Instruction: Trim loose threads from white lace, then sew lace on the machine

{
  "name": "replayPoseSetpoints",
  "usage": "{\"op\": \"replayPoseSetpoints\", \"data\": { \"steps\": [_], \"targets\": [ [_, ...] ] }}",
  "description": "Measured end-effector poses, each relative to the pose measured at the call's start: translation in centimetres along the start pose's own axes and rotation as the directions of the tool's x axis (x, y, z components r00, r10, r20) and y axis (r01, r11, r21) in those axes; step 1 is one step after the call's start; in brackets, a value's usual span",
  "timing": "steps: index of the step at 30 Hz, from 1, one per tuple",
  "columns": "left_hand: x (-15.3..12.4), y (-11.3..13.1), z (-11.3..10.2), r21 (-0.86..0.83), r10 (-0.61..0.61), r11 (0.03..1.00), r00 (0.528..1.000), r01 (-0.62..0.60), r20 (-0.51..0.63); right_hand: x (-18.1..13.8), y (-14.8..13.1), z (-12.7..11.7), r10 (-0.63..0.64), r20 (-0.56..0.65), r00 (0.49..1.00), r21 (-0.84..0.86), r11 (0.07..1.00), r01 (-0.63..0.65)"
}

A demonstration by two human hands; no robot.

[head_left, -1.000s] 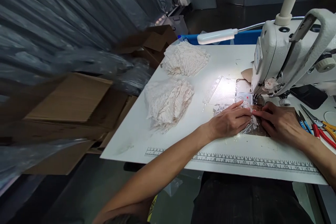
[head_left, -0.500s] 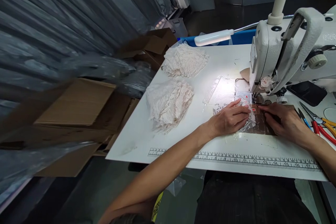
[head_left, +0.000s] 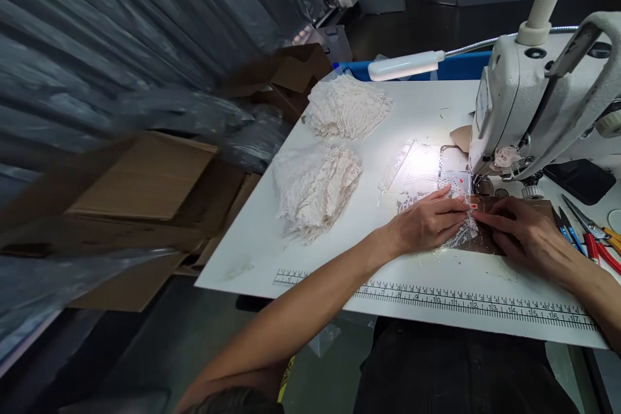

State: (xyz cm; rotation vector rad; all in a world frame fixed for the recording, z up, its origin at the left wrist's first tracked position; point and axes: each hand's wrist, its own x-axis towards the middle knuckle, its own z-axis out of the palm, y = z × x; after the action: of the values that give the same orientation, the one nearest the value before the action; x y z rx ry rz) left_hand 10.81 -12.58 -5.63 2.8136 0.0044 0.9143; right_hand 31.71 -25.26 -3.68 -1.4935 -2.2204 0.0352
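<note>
My left hand [head_left: 427, 225] lies flat, fingers stretched out, pressing a piece of white lace [head_left: 463, 235] onto a brown card [head_left: 478, 242] on the white sewing table [head_left: 339, 259]. My right hand [head_left: 526, 233] rests on the same card, fingers extended toward the left hand's fingertips, touching the lace edge. Both hands sit just in front of the needle area of the white sewing machine [head_left: 528, 103]. A lit patch of lace [head_left: 417, 165] lies beyond the fingers.
Two piles of white lace pieces [head_left: 315, 184] [head_left: 347, 107] lie on the table's left half. Scissors and red-handled pliers [head_left: 589, 239] lie at the right, a black phone [head_left: 579, 180] behind them. A ruler scale [head_left: 436, 301] runs along the front edge. Cardboard boxes [head_left: 140, 181] stand left.
The hands stay on the lace and card; my right hand's fingers have crept slightly back toward the left hand. The camera view shifted a little.
</note>
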Motion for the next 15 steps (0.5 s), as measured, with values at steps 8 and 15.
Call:
{"op": "replayPoseSetpoints", "data": {
  "steps": [8,15],
  "targets": [
    [0.14,0.34,-0.38,0.001,-0.011,1.0,0.998,0.011,-0.056,0.04,-0.43,0.21,-0.075,0.019,0.997,-0.088,0.993,0.076],
    [0.57,0.78,-0.77,0.247,-0.076,0.967,0.997,0.069,0.02,0.09,-0.99,0.18,-0.068,0.042,0.997,-0.15,0.986,0.074]
  ]
}}
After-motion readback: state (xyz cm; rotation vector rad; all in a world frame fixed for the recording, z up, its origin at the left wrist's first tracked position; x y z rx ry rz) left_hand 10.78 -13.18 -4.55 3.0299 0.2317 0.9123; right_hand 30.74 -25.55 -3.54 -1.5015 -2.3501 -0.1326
